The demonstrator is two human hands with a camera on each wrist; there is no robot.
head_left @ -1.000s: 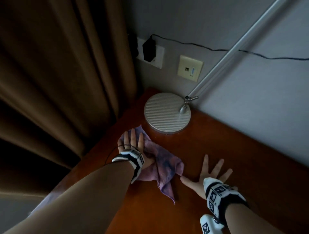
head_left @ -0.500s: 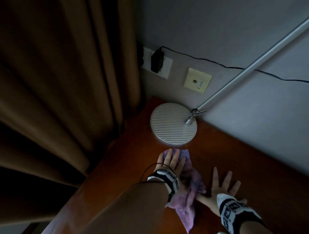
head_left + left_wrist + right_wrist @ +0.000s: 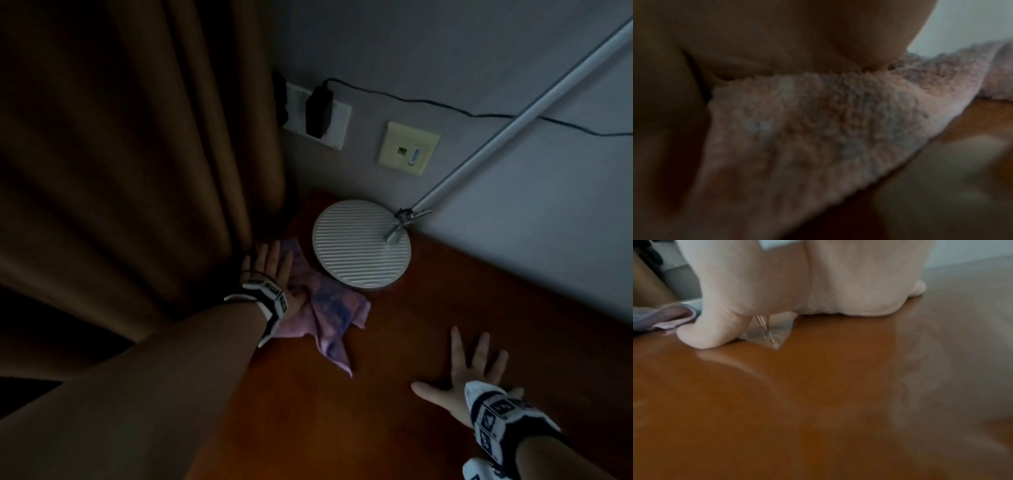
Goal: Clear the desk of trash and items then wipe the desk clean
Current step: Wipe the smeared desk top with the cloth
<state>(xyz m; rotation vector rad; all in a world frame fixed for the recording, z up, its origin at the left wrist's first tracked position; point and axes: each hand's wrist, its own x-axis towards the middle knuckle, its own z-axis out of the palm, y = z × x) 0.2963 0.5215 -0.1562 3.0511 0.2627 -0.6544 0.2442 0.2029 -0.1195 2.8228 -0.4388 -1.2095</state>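
A purple and pink cloth (image 3: 325, 308) lies on the brown wooden desk (image 3: 394, 359), just left of the lamp's base. My left hand (image 3: 274, 270) presses flat on the cloth's far left part with straight fingers, close to the curtain. In the left wrist view the fluffy cloth (image 3: 818, 129) fills the frame under the palm. My right hand (image 3: 476, 370) rests flat on the bare desk to the right, fingers spread. The right wrist view shows the palm (image 3: 797, 280) on the desk (image 3: 818, 402) and a corner of the cloth (image 3: 668, 316) at far left.
A round white ribbed lamp base (image 3: 361, 248) stands at the desk's back corner, its metal arm (image 3: 513, 120) rising to the upper right. Brown curtains (image 3: 137, 171) hang along the desk's left edge. Wall sockets with a black plug (image 3: 317, 111) and cable sit on the grey wall.
My left hand has slid the cloth to the left and farther back, toward the curtain beside the lamp base. The right hand has stayed flat on the desk.
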